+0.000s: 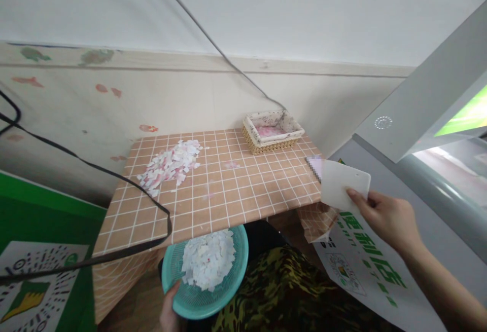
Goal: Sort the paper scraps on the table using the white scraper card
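While our left hand grasps the near-left rim of a round, turquoise plastic mesh basket, thumb over the edge and the other fingers hidden from us, a heap of small white paper scraps fills its middle. We have the basket just below the near edge of the table, beside dark camouflage-patterned clothing. To the right, our right hand pinches a flat, white, rounded-corner plastic scraper, thumb on its upper face, near the table's right edge. The rectangular table, under a brown cloth with a white grid, bears a loose pile of white and pink paper flakes on its far left. At the far right, we see a rectangular woven straw box with a floral cloth lining, pink material inside it. A thin black strap hangs across the near left, in front of a green panel. Beyond, a grey cable crosses the stained, pale wall; a white sign with green lettering stands at near right.
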